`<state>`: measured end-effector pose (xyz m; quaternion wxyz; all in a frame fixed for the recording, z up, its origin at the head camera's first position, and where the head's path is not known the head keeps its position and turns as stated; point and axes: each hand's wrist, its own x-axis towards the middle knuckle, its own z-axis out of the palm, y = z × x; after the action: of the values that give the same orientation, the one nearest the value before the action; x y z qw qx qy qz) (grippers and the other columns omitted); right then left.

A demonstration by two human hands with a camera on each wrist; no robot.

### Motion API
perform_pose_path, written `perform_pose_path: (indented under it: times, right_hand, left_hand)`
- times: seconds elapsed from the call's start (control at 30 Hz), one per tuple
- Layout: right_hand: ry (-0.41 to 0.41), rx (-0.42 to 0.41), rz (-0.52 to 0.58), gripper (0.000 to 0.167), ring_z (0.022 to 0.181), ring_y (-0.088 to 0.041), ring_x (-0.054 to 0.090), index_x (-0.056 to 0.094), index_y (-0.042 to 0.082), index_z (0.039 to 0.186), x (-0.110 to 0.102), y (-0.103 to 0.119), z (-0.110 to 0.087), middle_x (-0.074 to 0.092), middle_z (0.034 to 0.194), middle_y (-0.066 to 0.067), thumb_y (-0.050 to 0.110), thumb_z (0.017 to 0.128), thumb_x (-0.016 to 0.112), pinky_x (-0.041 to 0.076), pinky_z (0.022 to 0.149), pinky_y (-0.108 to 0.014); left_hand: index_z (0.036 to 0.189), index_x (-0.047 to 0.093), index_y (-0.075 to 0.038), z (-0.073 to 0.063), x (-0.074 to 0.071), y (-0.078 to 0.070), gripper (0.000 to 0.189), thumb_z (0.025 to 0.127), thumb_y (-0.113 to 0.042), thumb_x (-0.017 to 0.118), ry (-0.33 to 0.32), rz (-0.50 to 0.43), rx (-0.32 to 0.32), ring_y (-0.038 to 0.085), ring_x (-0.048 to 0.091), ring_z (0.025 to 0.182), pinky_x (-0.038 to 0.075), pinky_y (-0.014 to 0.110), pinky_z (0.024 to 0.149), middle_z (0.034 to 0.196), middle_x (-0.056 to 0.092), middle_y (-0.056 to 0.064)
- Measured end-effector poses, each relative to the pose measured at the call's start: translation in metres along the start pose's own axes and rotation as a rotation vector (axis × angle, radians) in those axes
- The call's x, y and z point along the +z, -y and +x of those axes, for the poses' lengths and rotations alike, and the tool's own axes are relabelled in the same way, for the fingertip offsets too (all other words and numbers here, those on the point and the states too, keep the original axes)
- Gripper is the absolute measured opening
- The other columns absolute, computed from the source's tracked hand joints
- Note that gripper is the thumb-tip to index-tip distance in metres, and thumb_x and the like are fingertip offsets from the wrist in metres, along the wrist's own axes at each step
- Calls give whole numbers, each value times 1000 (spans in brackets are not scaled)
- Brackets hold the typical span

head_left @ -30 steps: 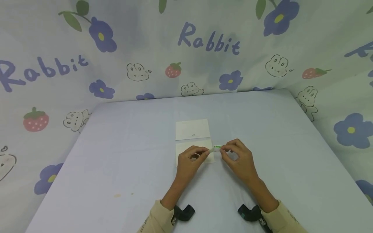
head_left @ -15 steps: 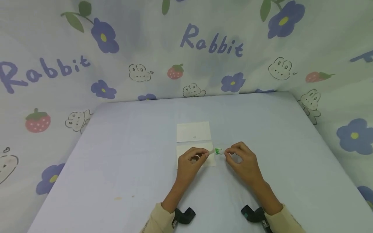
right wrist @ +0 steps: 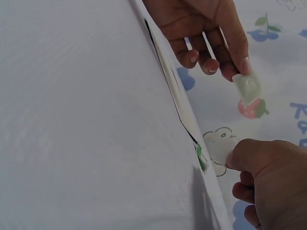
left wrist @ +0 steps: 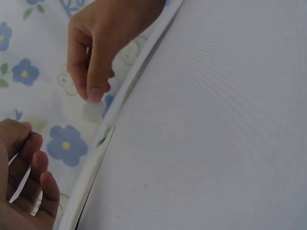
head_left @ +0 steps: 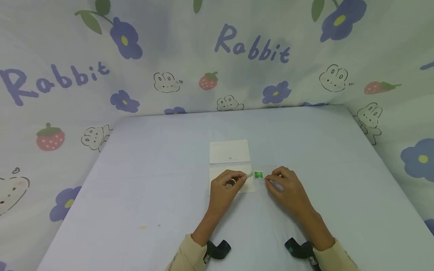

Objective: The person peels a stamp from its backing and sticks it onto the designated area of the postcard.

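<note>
My left hand (head_left: 223, 188) pinches a small pale greenish square (right wrist: 248, 88) between thumb and finger, over the right part of the lower white paper panel (head_left: 249, 187). A small green stamp-like piece (head_left: 259, 175) with a white border appears between the hands, just off that panel's right edge; in the right wrist view it shows nearly edge-on near the table surface. My right hand (head_left: 288, 192) stands to its right and pinches a small translucent square (left wrist: 92, 112). Whether this square touches the green piece cannot be told.
An upper white paper panel (head_left: 229, 151) with a small mark lies behind the lower one, on a pale cloth-covered table (head_left: 162, 169). Behind the table hangs a printed curtain (head_left: 190, 45). Black wrist devices (head_left: 218, 249) sit by both cuffs.
My right hand has drawn slightly to the right, and more of the green piece shows between the hands. The left hand keeps its pinch. The head view has shifted a little.
</note>
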<state>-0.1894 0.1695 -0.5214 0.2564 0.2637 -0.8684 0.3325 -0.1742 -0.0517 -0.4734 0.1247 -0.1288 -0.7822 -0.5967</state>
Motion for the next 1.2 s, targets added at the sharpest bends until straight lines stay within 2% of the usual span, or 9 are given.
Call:
perform_pose_path:
  times: [0.3, 0.4, 0.47, 0.6, 0.7, 0.87, 0.9, 1.03, 1.2]
  right_hand:
    - [87, -117, -63, 21, 76, -20, 58, 76, 6, 90, -6, -2, 3, 62, 92, -5, -4, 72, 82, 47, 69, -42]
    - [87, -91, -44, 21, 79, -20, 59, 76, 6, 92, -8, 1, 5, 62, 94, -5, -3, 73, 82, 46, 70, -40]
    - [74, -46, -10, 21, 81, -18, 59, 77, 6, 93, -8, 2, 5, 62, 96, -3, -2, 74, 83, 47, 71, -36]
    - [20, 56, 103, 24, 86, -14, 61, 77, 8, 96, -8, 8, 3, 62, 100, 1, -3, 76, 83, 48, 75, -21]
    - [-45, 97, 210, 25, 91, -13, 62, 76, 8, 97, -7, 13, 7, 62, 101, 2, -5, 77, 82, 47, 81, -16]
    - [-155, 54, 356, 29, 89, -16, 61, 77, 9, 97, -2, 27, 15, 64, 99, -1, -10, 75, 81, 49, 81, -20]
    - [-164, 43, 370, 30, 88, -17, 61, 78, 9, 97, 0, 30, 17, 64, 98, -1, -11, 75, 81, 49, 80, -21]
    - [-147, 21, 363, 26, 85, -20, 60, 78, 6, 97, 8, 38, 19, 63, 97, -3, -9, 76, 81, 47, 74, -22]
    - [-124, -13, 259, 22, 86, -18, 57, 78, 6, 97, 20, 44, 22, 62, 98, -4, -4, 77, 82, 45, 74, -26]
  left_hand:
    - [96, 76, -2, 3, 2, -3, 6, 90, -3, 74, 12, 15, 8, 14, 64, 84, 56, 34, 71, 92, 71, 5]
    - [97, 76, -2, 5, 1, -5, 7, 90, -3, 73, 7, 27, 7, 14, 64, 85, 56, 34, 72, 93, 71, 5]
    - [97, 75, -2, 4, 1, -6, 7, 91, -3, 73, 3, 26, -5, 14, 64, 86, 56, 34, 73, 94, 71, 5]
    - [100, 75, 0, 1, -2, -6, 9, 92, -5, 72, -31, -23, -88, 15, 65, 87, 56, 35, 76, 95, 71, 5]
    - [103, 74, -2, 1, -2, 7, 13, 94, -10, 71, -64, -76, -128, 16, 66, 88, 56, 35, 78, 97, 71, 4]
    - [106, 75, -13, 1, 1, 33, 17, 95, -27, 71, -36, -74, -97, 13, 66, 90, 56, 33, 79, 100, 71, -3]
    - [105, 75, -15, 1, 0, 33, 18, 96, -29, 71, -30, -67, -93, 12, 66, 89, 56, 32, 79, 100, 71, -5]
    - [106, 75, -15, -3, -1, 35, 19, 96, -32, 70, -15, -65, -91, 13, 66, 90, 56, 32, 79, 100, 71, -6]
    - [107, 74, -12, -9, -2, 38, 23, 96, -32, 70, 1, -153, -126, 18, 67, 94, 56, 34, 83, 103, 72, -2]
